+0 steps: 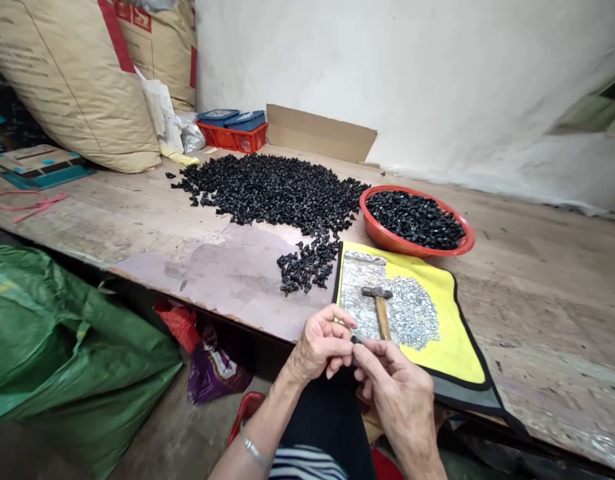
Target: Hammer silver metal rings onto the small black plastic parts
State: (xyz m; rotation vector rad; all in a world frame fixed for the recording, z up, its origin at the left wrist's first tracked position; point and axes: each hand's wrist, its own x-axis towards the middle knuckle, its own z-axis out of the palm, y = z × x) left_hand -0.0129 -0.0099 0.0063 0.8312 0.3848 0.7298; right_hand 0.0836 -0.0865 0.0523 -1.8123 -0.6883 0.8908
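Observation:
My left hand (324, 341) and my right hand (398, 387) meet just over the table's front edge, thumbs and fingertips pinched together. Between them shows a small black part (356, 340), mostly covered by the fingers. Just beyond lies a yellow mat with black edging (450, 317), bearing a worn metal plate (354, 290). A hammer with a wooden handle (382, 317) rests there, head away from me. Beside it spreads a pile of tiny silvery metal pieces (416, 313). Loose black parts (307, 267) trail toward the mat from a large heap (277, 190).
A red basin (467, 248) full of black parts stands behind the mat. Farther back are a red basket (232, 139) with blue containers, a cardboard strip (320, 133) and large paper sacks (72, 80). Green sacking (62, 360) hangs at the lower left; a teal-based device (42, 170) sits far left.

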